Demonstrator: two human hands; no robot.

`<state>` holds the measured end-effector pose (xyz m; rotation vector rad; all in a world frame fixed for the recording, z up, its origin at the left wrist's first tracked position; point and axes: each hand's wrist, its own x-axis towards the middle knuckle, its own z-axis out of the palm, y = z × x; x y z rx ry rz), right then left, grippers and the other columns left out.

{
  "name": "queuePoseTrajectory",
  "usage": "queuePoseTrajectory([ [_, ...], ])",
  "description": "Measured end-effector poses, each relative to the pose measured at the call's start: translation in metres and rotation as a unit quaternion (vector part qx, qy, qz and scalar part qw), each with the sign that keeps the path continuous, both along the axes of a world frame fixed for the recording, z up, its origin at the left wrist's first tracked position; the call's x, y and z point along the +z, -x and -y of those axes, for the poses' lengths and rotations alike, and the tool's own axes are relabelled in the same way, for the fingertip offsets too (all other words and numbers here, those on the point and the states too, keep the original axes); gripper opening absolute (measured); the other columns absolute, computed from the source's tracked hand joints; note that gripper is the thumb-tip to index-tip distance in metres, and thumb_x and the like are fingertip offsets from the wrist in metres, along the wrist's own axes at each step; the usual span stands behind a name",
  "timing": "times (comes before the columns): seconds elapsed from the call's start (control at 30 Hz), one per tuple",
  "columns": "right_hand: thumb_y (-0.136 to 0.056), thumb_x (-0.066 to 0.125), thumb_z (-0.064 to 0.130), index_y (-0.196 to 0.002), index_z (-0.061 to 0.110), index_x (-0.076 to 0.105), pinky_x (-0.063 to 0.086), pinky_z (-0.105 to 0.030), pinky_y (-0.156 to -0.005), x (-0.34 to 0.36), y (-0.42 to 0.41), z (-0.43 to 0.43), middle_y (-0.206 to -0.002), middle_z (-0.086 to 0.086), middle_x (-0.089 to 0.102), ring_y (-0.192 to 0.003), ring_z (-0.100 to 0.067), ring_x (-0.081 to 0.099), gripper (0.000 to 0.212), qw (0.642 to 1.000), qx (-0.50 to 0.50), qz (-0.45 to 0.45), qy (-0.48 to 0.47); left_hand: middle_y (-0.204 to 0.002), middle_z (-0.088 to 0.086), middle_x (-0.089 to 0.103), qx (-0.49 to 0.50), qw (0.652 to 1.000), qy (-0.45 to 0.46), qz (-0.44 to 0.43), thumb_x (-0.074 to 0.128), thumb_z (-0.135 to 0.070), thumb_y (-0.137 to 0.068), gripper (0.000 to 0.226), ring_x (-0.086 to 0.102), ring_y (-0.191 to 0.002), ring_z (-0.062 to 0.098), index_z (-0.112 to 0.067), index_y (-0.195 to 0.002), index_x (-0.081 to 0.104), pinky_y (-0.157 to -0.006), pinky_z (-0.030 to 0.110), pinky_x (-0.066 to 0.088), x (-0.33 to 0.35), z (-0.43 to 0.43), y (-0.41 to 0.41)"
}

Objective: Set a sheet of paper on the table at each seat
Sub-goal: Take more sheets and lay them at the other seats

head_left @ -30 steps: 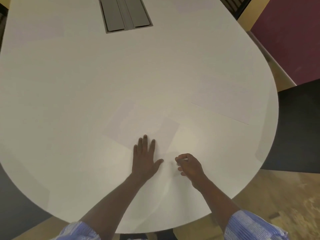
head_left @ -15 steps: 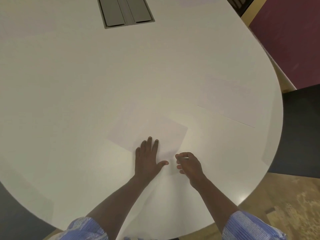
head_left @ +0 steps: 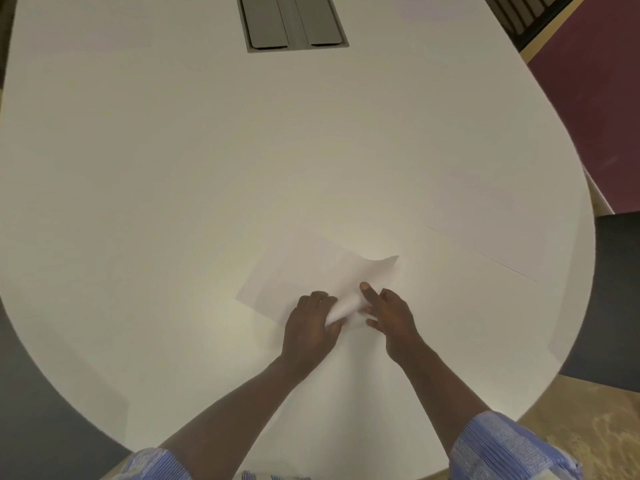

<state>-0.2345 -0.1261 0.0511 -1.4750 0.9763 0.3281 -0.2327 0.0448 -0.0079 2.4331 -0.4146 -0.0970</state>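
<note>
Near the rounded near edge of the white worktop (head_left: 173,168), a sheet of paper (head_left: 304,271) lies mostly flat, but its near right corner is curled up between the two hands. The left hand (head_left: 308,327) rests on the sheet's near edge with its fingers (head_left: 320,299) bent around the lifted curl, gripping it. The right hand (head_left: 391,313) touches the same curl from the other side, forefinger stretched out on the paper, the other fingers loosely spread and not closed on anything.

A second sheet (head_left: 495,233) lies flat toward the right edge, by a dark chair (head_left: 616,289).

The likely trouble is a crease: pressing down on the curl would probably fold the corner. If more than one sheet lies here, which cannot be told, two might lift together. The paper may also slide on the smooth top.

No writing, brand or label shows on the sheets, the worktop or the grey cable hatch (head_left: 294,20) at the far end.
</note>
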Motion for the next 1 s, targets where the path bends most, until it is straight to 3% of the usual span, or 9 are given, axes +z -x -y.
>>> queuePoseTrajectory([
  [0.1,-0.081,0.077,0.046,-0.095,0.001,0.066,0.058,-0.044,-0.084,0.013,-0.016,-0.011,-0.096,-0.013,0.074,-0.086,-0.025,0.069,0.048,0.998,0.045,0.025,0.034,-0.123,-0.007,0.061,0.014,0.998,0.039,-0.043,0.07,-0.059,-0.081,0.06,0.058,-0.107,0.014,-0.02,-0.125,0.063,-0.087,0.031,0.053,0.012,-0.011,0.004],
  [0.23,-0.092,0.069,0.04,-0.099,0.018,0.072,0.052,-0.021,-0.068,0.056,-0.039,-0.029,-0.091,0.006,0.076,-0.087,-0.013,0.073,0.023,0.962,0.193,0.084,0.176,-0.137,-0.012,0.05,0.111,0.972,0.147,-0.148,0.064,-0.077,-0.073,0.088,0.048,-0.123,0.004,-0.023,-0.14,0.048,-0.102,0.023,0.042,0.037,-0.033,-0.009],
  [0.3,-0.093,0.067,0.041,-0.097,0.022,0.07,0.045,-0.011,-0.061,0.09,-0.048,-0.04,-0.085,0.013,0.073,-0.076,0.004,0.066,0.02,0.91,0.287,0.126,0.273,-0.14,-0.01,0.05,0.208,0.933,0.217,-0.198,0.068,-0.066,-0.078,0.082,0.05,-0.122,0.006,-0.023,-0.144,0.044,-0.103,0.026,0.043,0.05,-0.052,-0.027],
  [0.43,-0.094,0.068,0.037,-0.088,0.023,0.065,0.047,-0.023,-0.065,0.16,-0.053,-0.067,-0.081,0.01,0.072,-0.076,-0.008,0.065,0.015,0.837,0.371,0.245,0.319,-0.139,-0.004,0.056,0.344,0.811,0.351,-0.317,0.063,-0.08,-0.071,0.091,0.058,-0.121,0.014,-0.028,-0.144,0.045,-0.108,0.039,0.044,0.057,-0.1,-0.064],
  [0.5,-0.094,0.067,0.039,-0.084,0.029,0.061,0.045,-0.025,-0.064,0.191,-0.053,-0.082,-0.075,0.011,0.067,-0.072,-0.012,0.062,0.015,0.798,0.406,0.297,0.334,-0.137,0.0,0.059,0.347,0.757,0.426,-0.352,0.062,-0.089,-0.057,0.104,0.06,-0.12,0.017,-0.028,-0.14,0.048,-0.107,0.044,0.045,0.058,-0.119,-0.075],
  [0.63,-0.093,0.062,0.048,-0.084,0.044,0.052,0.042,-0.02,-0.058,0.238,-0.061,-0.112,-0.076,0.013,0.061,-0.07,-0.014,0.059,0.015,0.744,0.447,0.364,0.337,-0.121,-0.001,0.071,0.299,0.692,0.524,-0.397,0.059,-0.08,-0.074,0.072,0.066,-0.111,0.015,-0.03,-0.126,0.057,-0.098,0.039,0.047,0.077,-0.138,-0.087],
  [0.77,-0.092,0.071,0.041,-0.079,0.029,0.063,0.048,-0.025,-0.063,0.256,-0.082,-0.128,-0.079,0.007,0.068,-0.073,-0.013,0.065,0.019,0.767,0.459,0.364,0.262,-0.122,0.008,0.072,0.243,0.639,0.593,-0.427,0.045,-0.061,-0.09,0.057,0.07,-0.109,0.021,-0.022,-0.12,0.073,-0.096,0.041,0.05,0.082,-0.162,-0.089],
  [0.87,-0.09,0.071,0.034,-0.083,0.022,0.069,0.045,-0.018,-0.063,0.25,-0.11,-0.135,-0.08,0.008,0.071,-0.074,-0.008,0.067,0.014,0.798,0.453,0.332,0.219,-0.118,0.007,0.074,0.258,0.597,0.644,-0.403,0.053,-0.042,-0.092,0.04,0.072,-0.105,0.018,-0.017,-0.112,0.077,-0.085,0.034,0.058,0.085,-0.188,-0.088],
  [1.0,-0.091,0.073,0.034,-0.094,0.028,0.074,0.052,-0.034,-0.076,0.21,-0.153,-0.144,-0.091,0.01,0.078,-0.083,-0.013,0.072,0.007,0.875,0.387,0.251,0.145,-0.106,0.006,0.077,0.298,0.601,0.657,-0.343,0.058,-0.011,-0.092,0.023,0.075,-0.092,0.017,-0.009,-0.112,0.069,-0.074,0.03,0.061,0.079,-0.232,-0.086],
])
